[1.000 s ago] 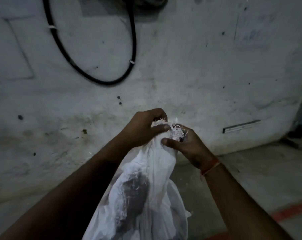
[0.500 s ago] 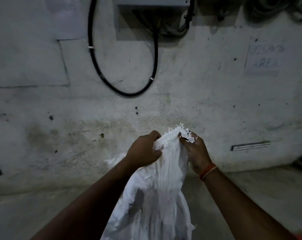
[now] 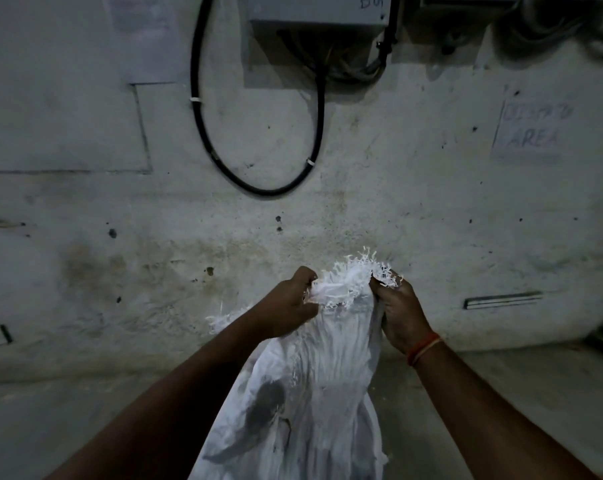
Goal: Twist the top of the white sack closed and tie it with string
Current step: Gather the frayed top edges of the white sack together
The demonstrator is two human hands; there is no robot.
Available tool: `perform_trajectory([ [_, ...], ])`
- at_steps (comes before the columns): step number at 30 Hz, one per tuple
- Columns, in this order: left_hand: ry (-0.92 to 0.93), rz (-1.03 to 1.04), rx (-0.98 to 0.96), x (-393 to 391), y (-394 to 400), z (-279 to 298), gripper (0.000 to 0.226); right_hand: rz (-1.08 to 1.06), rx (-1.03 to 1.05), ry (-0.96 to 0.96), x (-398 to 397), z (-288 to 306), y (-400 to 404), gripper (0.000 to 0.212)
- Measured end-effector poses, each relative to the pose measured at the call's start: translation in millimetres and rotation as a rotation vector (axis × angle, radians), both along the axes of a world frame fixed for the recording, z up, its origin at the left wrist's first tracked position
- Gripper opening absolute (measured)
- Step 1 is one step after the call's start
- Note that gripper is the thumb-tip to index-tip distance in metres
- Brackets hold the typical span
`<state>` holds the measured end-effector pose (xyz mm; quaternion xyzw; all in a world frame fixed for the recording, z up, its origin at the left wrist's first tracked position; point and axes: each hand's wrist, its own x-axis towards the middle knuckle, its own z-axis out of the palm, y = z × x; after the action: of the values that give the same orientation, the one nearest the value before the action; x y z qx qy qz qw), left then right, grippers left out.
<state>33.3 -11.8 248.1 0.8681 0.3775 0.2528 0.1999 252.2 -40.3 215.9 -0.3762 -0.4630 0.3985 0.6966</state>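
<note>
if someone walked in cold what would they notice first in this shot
Most likely the white sack low in the middle, bright against the dim room, its frayed top bunched between the left hand and the right hand. Next, the black cable looping down the stained wall from a grey box at the top. No string is visible yet.

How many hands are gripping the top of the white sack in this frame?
2. The left hand grips the frayed top of the sack on its left side; the right hand grips it on the right.
</note>
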Motion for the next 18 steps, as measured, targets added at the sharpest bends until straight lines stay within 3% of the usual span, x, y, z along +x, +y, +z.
perform_trajectory([
  [3,-0.007,-0.035,0.131,2.3,-5.2,-1.0,0.046,-0.011,0.03,0.004,0.5,-2.1,1.1,0.019],
  [7,-0.098,0.044,0.348,3.6,-2.3,-5.3,0.028,-0.038,0.032,0.001,-3.2,-1.1,-3.6,0.023],
  [10,-0.147,0.088,0.365,6.5,2.6,-9.2,0.021,-0.009,0.02,-0.037,-11.3,4.5,-7.3,0.012],
  [11,-0.151,0.115,0.358,7.7,4.1,-11.0,0.019,0.02,0.005,-0.067,-13.7,6.7,-9.3,0.021],
  [15,-0.17,0.176,0.28,10.4,7.6,-10.9,0.03,0.077,-0.024,-0.5,-14.9,8.4,-9.9,0.075],
  [18,-0.172,0.149,0.236,19.8,4.5,-7.6,0.029,-0.007,-0.021,-0.771,-26.2,9.3,-7.7,0.067],
])
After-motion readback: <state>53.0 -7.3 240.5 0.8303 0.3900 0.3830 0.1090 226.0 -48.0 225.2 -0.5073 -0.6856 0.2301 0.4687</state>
